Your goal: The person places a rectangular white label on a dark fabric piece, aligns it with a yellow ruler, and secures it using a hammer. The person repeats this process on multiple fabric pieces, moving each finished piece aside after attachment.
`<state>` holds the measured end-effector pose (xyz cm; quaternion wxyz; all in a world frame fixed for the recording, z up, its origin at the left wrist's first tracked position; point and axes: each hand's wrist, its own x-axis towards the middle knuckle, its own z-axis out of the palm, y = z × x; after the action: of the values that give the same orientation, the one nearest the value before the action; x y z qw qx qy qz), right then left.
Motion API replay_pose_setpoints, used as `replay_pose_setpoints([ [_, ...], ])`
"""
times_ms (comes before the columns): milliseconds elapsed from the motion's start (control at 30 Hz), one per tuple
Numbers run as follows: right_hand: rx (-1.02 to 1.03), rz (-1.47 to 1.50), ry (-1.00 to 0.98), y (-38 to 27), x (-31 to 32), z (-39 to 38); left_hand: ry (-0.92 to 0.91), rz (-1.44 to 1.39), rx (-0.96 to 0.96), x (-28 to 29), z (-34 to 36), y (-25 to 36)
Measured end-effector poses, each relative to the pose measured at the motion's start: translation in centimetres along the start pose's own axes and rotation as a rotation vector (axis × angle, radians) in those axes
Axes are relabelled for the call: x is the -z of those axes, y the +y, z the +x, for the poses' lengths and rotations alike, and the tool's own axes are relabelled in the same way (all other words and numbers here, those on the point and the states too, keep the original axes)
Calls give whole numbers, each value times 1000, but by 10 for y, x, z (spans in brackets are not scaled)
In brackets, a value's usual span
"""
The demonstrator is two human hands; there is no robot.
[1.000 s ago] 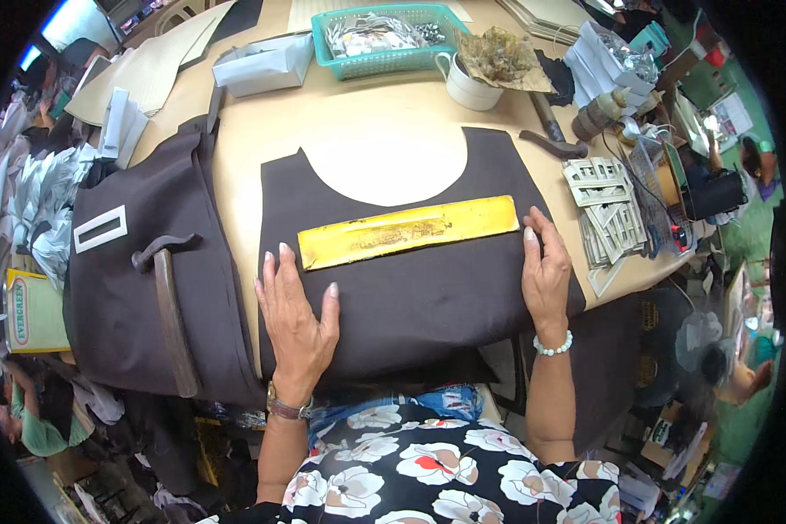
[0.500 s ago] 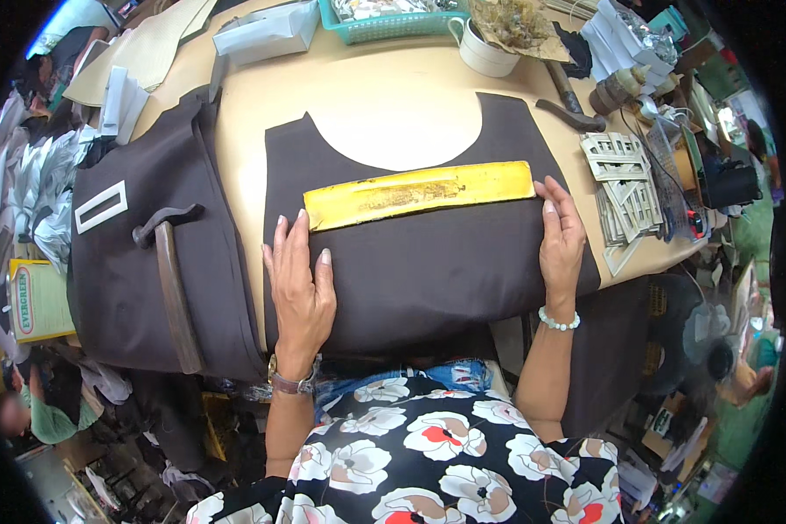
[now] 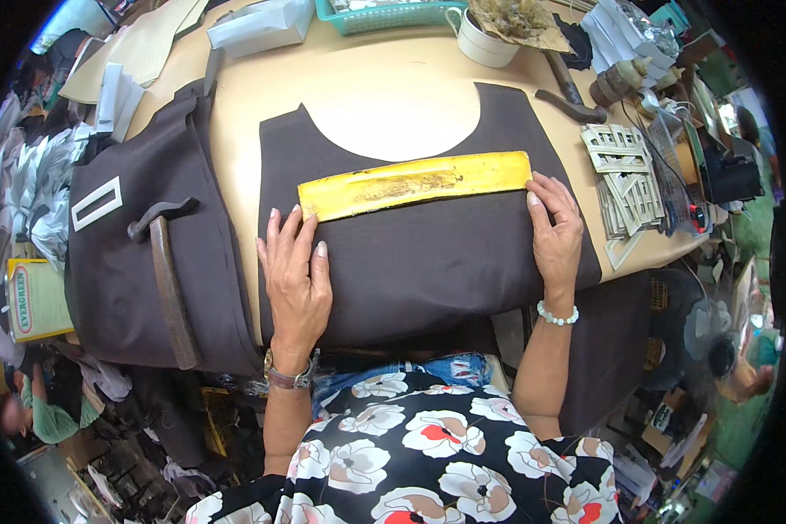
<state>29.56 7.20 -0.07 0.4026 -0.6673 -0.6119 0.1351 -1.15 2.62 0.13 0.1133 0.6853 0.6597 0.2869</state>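
Observation:
A long, slightly curved yellow strip [image 3: 419,185] with a worn, dark-stained middle lies across a dark brown cut fabric piece [image 3: 410,271], just below its scooped edge. At the strip's lower left end rests my left hand [image 3: 297,275], fingers spread over the fabric and fingertips by the strip. My right hand [image 3: 555,231] is at the strip's right end, fingertips at its lower corner and thumb a little below them. It looks open, its fingers stretched forward rather than closed round the strip. Both ends of the strip show.
To the left, a hammer [image 3: 170,288] and a white rectangular frame [image 3: 98,203] lie on folded dark fabric [image 3: 140,253]. Pale frames [image 3: 622,175] are piled at the right, near another hammer [image 3: 572,109]. A white mug [image 3: 485,44], teal basket [image 3: 389,22] and white box [image 3: 262,28] line the far side.
My right hand has moved slightly left, its fingertips now meeting the strip's corner. My left fingers are spread a little wider. The whole scene sits slightly higher and further left in view.

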Motion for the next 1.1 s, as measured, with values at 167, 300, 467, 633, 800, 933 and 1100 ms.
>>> replay_pose_setpoints([
  [167,30,-47,-14,0,0,1,7,18,-1,0,-1,1],
  [300,20,-58,-22,-1,0,0,10,20,-4,-1,-1,0],
  [467,-3,-70,-12,-5,0,0,-1,34,-4,-1,-1,1],
  [633,16,-83,-12,-6,0,0,8,9,13,1,0,3],
  [800,0,-93,-15,-6,1,-1,8,-16,17,4,1,4],
  [933,4,-95,-18,-5,-1,0,25,-11,3,4,1,3],
  [1100,-2,-96,-19,-6,-2,-1,58,-13,-10,4,0,3],
])
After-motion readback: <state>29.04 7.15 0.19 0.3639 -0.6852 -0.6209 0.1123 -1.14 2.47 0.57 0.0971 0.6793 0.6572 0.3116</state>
